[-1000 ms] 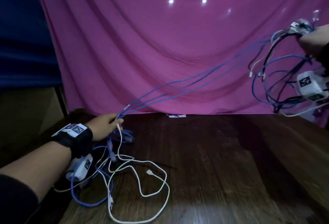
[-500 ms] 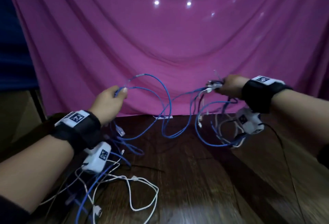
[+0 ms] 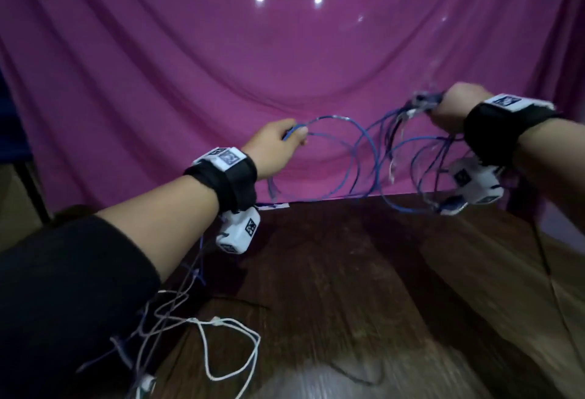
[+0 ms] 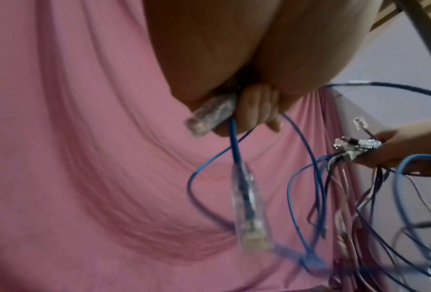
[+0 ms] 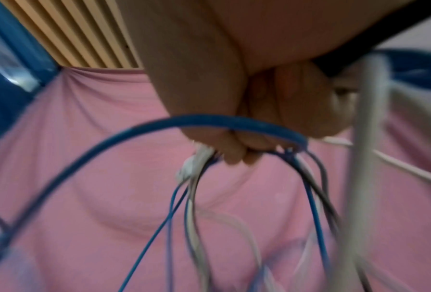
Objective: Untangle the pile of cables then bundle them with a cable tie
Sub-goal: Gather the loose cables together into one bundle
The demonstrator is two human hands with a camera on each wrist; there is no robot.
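Observation:
My left hand (image 3: 286,137) is raised above the table and pinches thin blue cables (image 3: 335,120); in the left wrist view its fingers (image 4: 257,110) curl round the blue cables (image 4: 234,146) beside a clear plug (image 4: 209,116), and another clear plug (image 4: 324,213) dangles below. My right hand (image 3: 443,110) grips a bunch of cable ends (image 3: 421,104), blue, white and dark, whose loops (image 3: 408,170) hang down; in the right wrist view the fingers (image 5: 237,146) close round that bunch (image 5: 199,164). Slack blue loops sag between the two hands. A white cable (image 3: 234,351) lies on the table under my left arm.
A dark wooden table (image 3: 364,287) stretches in front of me, with a pink cloth (image 3: 221,66) hanging behind it. A thin black strip (image 3: 243,303), possibly the cable tie, lies near the white cable. A black wire (image 3: 544,259) runs down the right side.
My right hand came in from far right toward the left hand, so the taut blue cables went slack. My left hand rose from the table, and both hands are now higher.

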